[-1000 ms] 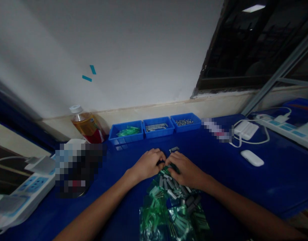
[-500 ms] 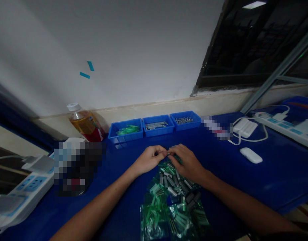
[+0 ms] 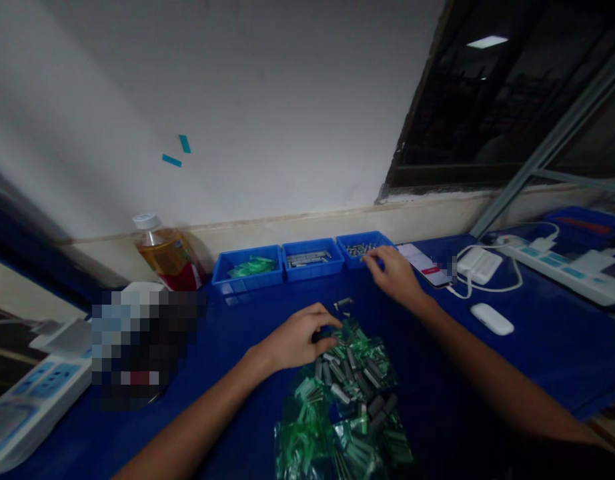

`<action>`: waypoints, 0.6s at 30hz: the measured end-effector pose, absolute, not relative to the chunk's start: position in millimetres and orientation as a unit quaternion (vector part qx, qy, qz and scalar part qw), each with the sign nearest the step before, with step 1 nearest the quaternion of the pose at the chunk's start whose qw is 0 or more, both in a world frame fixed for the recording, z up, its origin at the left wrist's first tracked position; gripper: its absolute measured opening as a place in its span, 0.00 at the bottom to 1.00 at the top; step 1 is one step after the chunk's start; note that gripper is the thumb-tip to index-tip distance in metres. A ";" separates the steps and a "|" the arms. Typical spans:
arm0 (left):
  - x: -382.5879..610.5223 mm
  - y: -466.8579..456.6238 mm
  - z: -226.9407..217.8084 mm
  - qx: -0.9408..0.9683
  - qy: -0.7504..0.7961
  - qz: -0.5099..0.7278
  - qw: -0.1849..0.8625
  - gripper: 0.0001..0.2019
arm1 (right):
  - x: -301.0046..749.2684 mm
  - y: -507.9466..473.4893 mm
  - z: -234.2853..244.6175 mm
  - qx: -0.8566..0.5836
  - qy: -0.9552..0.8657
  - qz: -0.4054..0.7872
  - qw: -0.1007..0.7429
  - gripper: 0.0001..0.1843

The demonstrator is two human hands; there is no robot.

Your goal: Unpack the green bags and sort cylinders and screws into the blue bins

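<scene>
My left hand (image 3: 300, 339) hovers at the far end of a pile of green plastic packets (image 3: 307, 440), thumb and fingers apart and holding nothing I can see. Over the front edge of the right blue tray (image 3: 357, 260) is my right hand (image 3: 400, 277), thumb and fingertips pinched; what they hold, if anything, is too small to make out. Small shiny metal parts (image 3: 355, 249) lie in that tray. Dark grey and silvery bar-shaped pieces (image 3: 360, 380) rest on the packets. Just beyond my left fingertips, a small metal piece (image 3: 343, 304) sits on the blue tabletop.
The middle blue tray (image 3: 312, 270) contains metal strips, and the left tray (image 3: 247, 283) green packets. A drink bottle (image 3: 170, 257) and power strip (image 3: 52, 387) stand left. To the right are a phone (image 3: 425, 267), a white case (image 3: 492, 319), cables and another power strip (image 3: 562, 267).
My hands, together above the pile before, have parted. The right one has moved forward and right to the tray of small metal parts. My left fingers have spread, and the view has shifted slightly.
</scene>
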State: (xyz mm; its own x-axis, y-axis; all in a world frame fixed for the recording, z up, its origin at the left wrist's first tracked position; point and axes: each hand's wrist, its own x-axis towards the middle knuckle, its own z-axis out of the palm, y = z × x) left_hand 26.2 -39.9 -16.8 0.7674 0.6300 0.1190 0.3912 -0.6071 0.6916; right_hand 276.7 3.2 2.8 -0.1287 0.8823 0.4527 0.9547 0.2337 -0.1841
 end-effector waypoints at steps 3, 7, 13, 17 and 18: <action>25.8 -42.2 -17.6 0.904 0.273 0.151 0.293 0.09 | 317.1 51.8 14.5 -0.667 -0.717 -0.067 0.189 0.13; 26.9 -42.5 -22.4 0.902 0.293 0.154 0.276 0.07 | 345.2 97.8 17.7 -0.697 -0.709 -0.021 0.103 0.10; 27.8 -43.7 -29.9 0.896 0.324 0.179 0.248 0.06 | 331.8 133.1 10.8 -0.714 -0.700 -0.011 0.015 0.13; 27.5 -43.9 -32.0 0.894 0.325 0.183 0.249 0.05 | 320.4 140.7 4.1 -0.727 -0.686 -0.016 -0.012 0.14; 27.3 -43.9 -32.2 0.894 0.326 0.184 0.248 0.05 | 319.7 140.9 2.7 -0.732 -0.681 -0.018 -0.014 0.14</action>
State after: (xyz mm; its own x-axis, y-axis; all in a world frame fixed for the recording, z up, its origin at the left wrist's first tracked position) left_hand 27.3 -43.9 -32.2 0.7204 0.6731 0.1669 0.4909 -0.6649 0.5630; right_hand 319.7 140.9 2.7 0.0725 0.9973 0.0072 0.9964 -0.0727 0.0439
